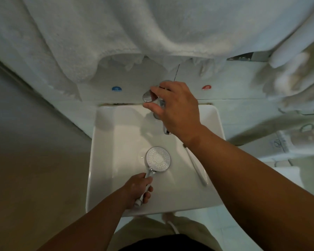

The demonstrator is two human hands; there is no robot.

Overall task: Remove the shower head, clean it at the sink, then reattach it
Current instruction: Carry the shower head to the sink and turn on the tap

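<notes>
Shower head (158, 158) sits low inside the white sink (101, 160), its face turned up. The left grip (137, 190) is clamped around its handle. The right grip (176, 107) pinches the chrome tap lever (147, 96) between thumb and fingers. I think it is better to open the lever slowly, so the water does not splash off the nozzle plate, and to tilt the face toward the stream.
</notes>
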